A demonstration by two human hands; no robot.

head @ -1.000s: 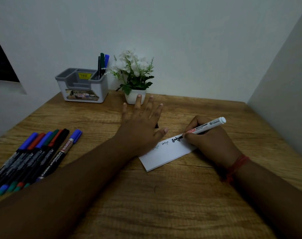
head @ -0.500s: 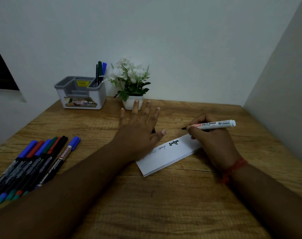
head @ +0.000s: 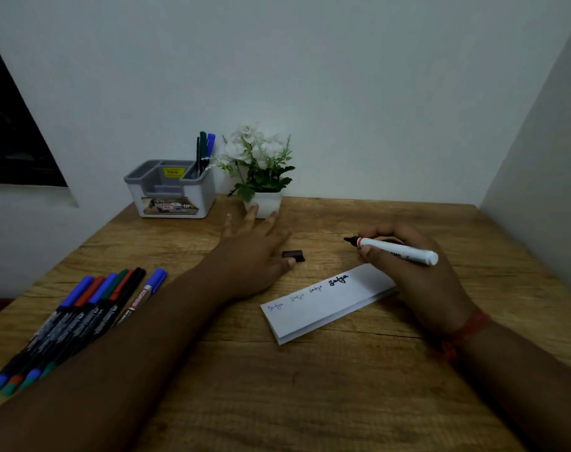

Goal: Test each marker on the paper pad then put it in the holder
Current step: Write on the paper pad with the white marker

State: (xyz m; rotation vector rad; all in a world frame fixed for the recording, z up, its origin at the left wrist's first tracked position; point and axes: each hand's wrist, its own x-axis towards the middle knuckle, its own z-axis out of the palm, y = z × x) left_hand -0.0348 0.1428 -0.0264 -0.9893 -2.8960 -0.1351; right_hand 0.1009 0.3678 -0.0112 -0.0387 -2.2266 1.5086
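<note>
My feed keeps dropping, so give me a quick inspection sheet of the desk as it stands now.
Surface: wooden desk, bare grain in front.
Job's things: paper pad with four scribbles; uncapped white marker off the pad; black cap on the desk; unused markers in a row at left; holder with markers in its right compartment.
Clutter: potted plant.
Hands: left hand fingers spread beside the cap; right hand grips the marker.
Cables: nothing seen.
Surroundings: pale walls, dark window at left.
</note>
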